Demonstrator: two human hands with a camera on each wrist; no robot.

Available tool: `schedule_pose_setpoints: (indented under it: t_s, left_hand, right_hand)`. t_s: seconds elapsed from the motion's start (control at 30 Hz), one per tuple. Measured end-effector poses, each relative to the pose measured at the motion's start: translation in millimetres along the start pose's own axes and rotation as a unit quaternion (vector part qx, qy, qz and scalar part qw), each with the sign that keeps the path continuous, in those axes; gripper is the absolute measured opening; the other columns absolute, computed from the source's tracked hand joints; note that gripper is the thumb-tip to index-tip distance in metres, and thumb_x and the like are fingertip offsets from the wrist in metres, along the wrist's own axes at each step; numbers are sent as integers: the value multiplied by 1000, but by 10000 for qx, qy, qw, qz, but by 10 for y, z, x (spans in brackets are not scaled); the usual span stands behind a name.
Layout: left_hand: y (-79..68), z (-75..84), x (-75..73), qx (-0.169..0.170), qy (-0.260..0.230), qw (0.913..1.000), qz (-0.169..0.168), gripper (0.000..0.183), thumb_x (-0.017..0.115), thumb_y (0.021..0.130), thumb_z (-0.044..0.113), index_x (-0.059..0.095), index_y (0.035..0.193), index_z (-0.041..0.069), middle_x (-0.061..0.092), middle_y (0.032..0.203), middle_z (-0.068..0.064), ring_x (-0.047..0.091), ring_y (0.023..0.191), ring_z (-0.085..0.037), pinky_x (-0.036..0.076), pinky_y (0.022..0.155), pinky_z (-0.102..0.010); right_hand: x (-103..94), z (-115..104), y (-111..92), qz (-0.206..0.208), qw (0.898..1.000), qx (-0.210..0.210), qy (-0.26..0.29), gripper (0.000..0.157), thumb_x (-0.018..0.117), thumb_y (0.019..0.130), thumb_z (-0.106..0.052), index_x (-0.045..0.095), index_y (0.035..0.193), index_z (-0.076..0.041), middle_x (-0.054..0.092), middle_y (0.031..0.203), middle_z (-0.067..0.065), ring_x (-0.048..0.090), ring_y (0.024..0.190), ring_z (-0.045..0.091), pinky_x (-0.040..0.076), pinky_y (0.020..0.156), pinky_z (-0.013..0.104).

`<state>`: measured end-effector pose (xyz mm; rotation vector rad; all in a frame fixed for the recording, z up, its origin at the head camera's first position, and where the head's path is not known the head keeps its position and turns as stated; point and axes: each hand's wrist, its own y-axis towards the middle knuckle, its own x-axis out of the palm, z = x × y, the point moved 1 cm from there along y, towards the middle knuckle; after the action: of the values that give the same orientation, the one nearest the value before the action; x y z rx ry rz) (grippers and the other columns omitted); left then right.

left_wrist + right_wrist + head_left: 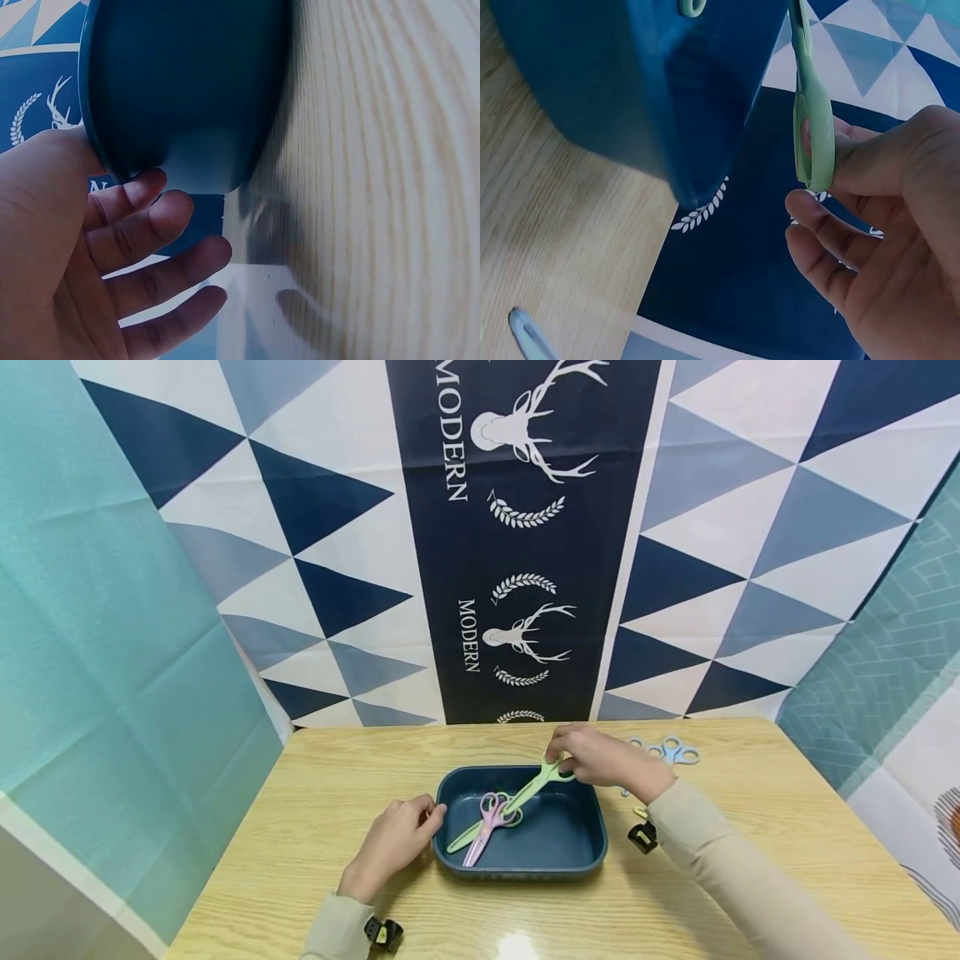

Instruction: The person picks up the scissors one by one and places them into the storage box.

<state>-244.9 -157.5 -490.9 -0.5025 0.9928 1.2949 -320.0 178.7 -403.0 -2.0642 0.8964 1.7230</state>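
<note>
A dark blue rectangular container [551, 835] stands on the wooden table. My left hand [401, 835] holds its left end at the rim, with the other fingers spread along the outer wall [202, 97]. Over the container, my right hand [588, 756] pinches light green scissors [531, 787] by the handle, blades slanting down to the left into it. The right wrist view shows the green handle [821, 135] between thumb and fingers. Pink scissors [489, 828] lie inside the container, on top of another green pair [463, 838].
Blue scissors [681, 752] lie on the table at the back right, partly behind my right hand and forearm. A patterned cloth [517, 552] hangs along the table's back edge. The wooden table [300, 860] extends on both sides of the container.
</note>
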Motion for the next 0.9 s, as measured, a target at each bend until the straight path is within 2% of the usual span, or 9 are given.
schedule_pose_setpoints:
  t_s: [0.23, 0.43, 0.67, 0.9]
  left_hand:
    - [4, 3, -13, 60, 12, 10000, 29, 32, 58, 105, 37, 56, 76, 23, 46, 57, 13, 42, 48, -2, 34, 47, -21]
    - [-1, 7, -18, 76, 29, 10000, -6, 32, 57, 105, 37, 57, 76, 23, 46, 57, 12, 43, 48, -1, 34, 48, -21]
    - [-10, 3, -12, 140, 1, 9999, 57, 32, 57, 105, 37, 57, 76, 22, 45, 56, 13, 42, 48, -1, 33, 47, -21]
    - [-9, 1, -5, 112, 39, 9999, 24, 32, 57, 105, 36, 57, 76, 23, 46, 56, 13, 42, 47, -1, 33, 47, -21]
  right_hand:
    - [54, -39, 89, 26, 9992, -391, 74, 19, 73, 86, 9, 77, 99, -4, 69, 97, 7, 67, 91, 23, 58, 83, 38]
    - [146, -38, 157, -109, 9983, -556, 116, 22, 72, 84, 10, 77, 98, -7, 70, 97, 4, 66, 91, 21, 56, 84, 38]
    - [187, -105, 215, -324, 9979, -504, 251, 25, 69, 85, 13, 78, 98, -6, 70, 98, 4, 66, 93, 21, 56, 85, 37]
    - [215, -170, 245, -472, 9974, -452, 305, 25, 71, 86, 11, 80, 99, -8, 70, 101, 3, 63, 97, 21, 54, 88, 39]
